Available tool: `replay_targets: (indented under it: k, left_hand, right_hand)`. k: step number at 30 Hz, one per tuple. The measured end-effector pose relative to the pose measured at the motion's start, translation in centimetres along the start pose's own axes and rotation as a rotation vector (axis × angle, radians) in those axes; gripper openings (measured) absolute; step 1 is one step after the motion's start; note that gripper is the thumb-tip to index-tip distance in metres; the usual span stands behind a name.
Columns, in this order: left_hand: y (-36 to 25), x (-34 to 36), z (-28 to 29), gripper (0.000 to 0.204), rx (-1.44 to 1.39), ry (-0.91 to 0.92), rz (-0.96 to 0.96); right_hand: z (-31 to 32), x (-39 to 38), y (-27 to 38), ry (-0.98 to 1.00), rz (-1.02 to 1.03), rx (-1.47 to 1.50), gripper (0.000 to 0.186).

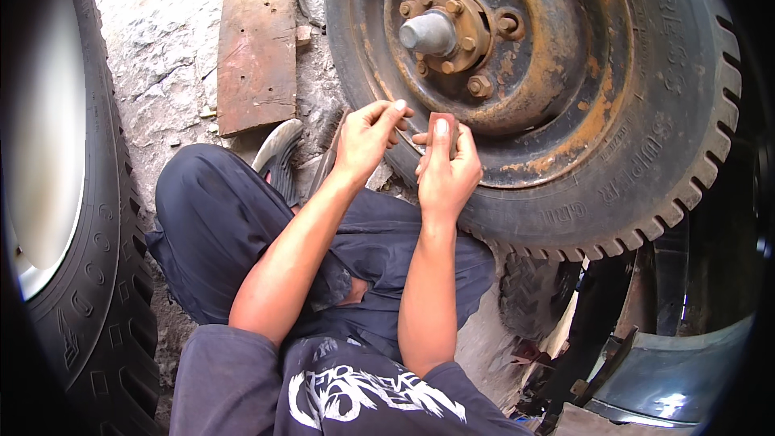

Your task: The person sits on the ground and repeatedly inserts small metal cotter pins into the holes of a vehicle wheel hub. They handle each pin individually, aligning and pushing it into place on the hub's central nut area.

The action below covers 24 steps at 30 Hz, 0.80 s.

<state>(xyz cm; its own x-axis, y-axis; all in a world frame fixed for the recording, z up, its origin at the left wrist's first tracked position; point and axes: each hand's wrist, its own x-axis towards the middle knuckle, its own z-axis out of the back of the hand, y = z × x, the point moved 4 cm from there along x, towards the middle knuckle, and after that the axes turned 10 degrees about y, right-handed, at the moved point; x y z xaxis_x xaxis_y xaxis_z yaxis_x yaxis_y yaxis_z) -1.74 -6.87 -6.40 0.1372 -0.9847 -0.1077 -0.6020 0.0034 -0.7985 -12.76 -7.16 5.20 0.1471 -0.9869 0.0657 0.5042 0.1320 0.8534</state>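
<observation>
Person's sitting low, legs folded; clock dirs from their seat, 12 = straight ahead. R hand [444,169] at approx 1 o'clock, its grip closed on a small reddish block [453,124], thumb laid over the near face. Block's up in front of the big wheel's lower L part; can't tell if it touches. L hand [371,137] nr 12, beside the R but apart, fingers curled, thumb close to index; can't tell if anything's in that grip.

Big wheel at 1–2 o'clock: chunky black tyre [638,169], dark rim [525,157] w/ rust patches, grey hub nose [426,35] ringed w/ bolts. Reddish-brown plank [258,48] on the rough floor [153,56] at approx 11. Sandal [280,160] at 10, by the bent L knee. 2nd tyre [89,299], pale wheel centre, at 9. Shiny blue-grey curved panel [678,375] at 4.
</observation>
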Motion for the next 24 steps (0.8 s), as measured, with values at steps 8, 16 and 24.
replay_targets:
  k: [8, 16, 24]
  left_hand:
    - [-1.8, -1.9, -2.4, 0.029, -0.112, 0.233, 0.042]
    - [-2.7, -3.3, -3.0, 0.027, -0.186, 0.087, -0.01]
    - [-7.9, 1.3, -5.7, 0.022, 0.09, -0.224, -0.345]
  right_hand:
    - [0.5, -1.9, -2.0, -0.098, 0.046, 0.378, 0.025]
    - [0.1, -2.7, -3.1, 0.03, 0.077, 0.578, 0.027]
    - [0.9, -4.0, -3.9, 0.002, 0.219, 0.376, 0.053]
